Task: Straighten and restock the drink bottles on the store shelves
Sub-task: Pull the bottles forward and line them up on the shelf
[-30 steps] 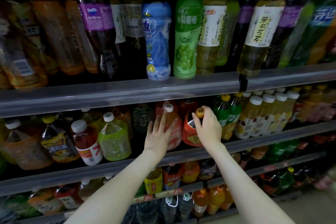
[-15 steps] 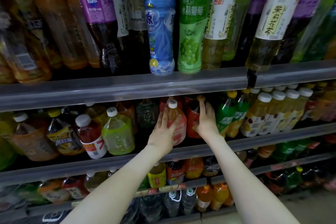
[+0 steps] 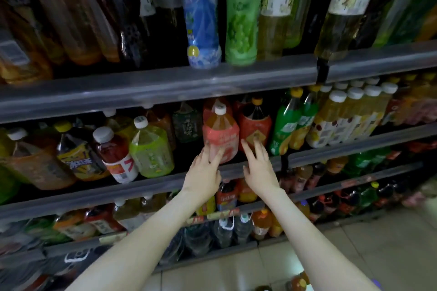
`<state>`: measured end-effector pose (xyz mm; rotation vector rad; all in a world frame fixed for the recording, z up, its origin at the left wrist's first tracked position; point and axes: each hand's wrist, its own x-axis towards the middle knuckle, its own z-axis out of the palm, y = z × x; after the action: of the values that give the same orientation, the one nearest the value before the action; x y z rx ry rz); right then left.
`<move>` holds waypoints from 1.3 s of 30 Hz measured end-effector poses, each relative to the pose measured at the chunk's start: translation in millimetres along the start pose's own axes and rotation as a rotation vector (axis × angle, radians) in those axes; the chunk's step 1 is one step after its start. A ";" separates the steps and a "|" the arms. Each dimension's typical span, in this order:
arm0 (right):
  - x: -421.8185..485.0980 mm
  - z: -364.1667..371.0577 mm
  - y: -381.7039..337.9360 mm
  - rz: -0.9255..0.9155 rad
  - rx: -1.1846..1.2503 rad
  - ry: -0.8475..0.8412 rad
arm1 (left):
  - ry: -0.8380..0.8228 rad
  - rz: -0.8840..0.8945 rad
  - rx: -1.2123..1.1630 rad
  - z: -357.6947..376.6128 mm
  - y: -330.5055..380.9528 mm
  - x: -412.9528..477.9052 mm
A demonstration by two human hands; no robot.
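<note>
Both hands were up at the middle shelf (image 3: pixel 146 185). My left hand (image 3: pixel 203 173) was open, fingers straight and spread, the tips resting low on the front of the pink bottle (image 3: pixel 221 133); it gripped nothing. My right hand (image 3: pixel 260 168) was open too, fingers straight and a little apart, the tips touching the label low on the red bottle (image 3: pixel 255 125). The two bottles stood upright, side by side at the shelf's front edge. The pink one was on the left with a white cap, the red one on the right with an orange cap.

Past a dark gap to the left, a green bottle (image 3: pixel 151 149) leaned over, and beside it a tea bottle (image 3: pixel 115 156) was tilted as well. To the right stood soda bottles (image 3: pixel 287 123) with yellow caps, then rows of yellow bottles (image 3: pixel 331 123) with white caps. Tall bottles lined the top shelf (image 3: pixel 165 87), with a blue bottle (image 3: pixel 203 19) at its front edge. More bottles filled the lower shelves, above a tiled floor (image 3: pixel 354 255).
</note>
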<state>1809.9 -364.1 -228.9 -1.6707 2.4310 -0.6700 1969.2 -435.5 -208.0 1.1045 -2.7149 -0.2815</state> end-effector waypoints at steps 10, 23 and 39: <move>-118.0 99.8 -2.8 0.264 0.096 -0.494 | -0.374 -0.076 -0.116 74.5 -69.0 -154.6; -274.7 328.2 -0.5 0.363 0.114 -0.945 | -0.635 -0.578 -0.286 277.5 -168.2 -316.0; -288.0 366.0 192.6 0.477 0.002 -0.744 | -0.685 -0.560 -0.397 435.4 -45.4 -287.9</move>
<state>1878.9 -151.5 -680.7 -0.9973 2.1092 0.0283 2092.0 -220.8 -670.0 1.8632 -2.5632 -1.4434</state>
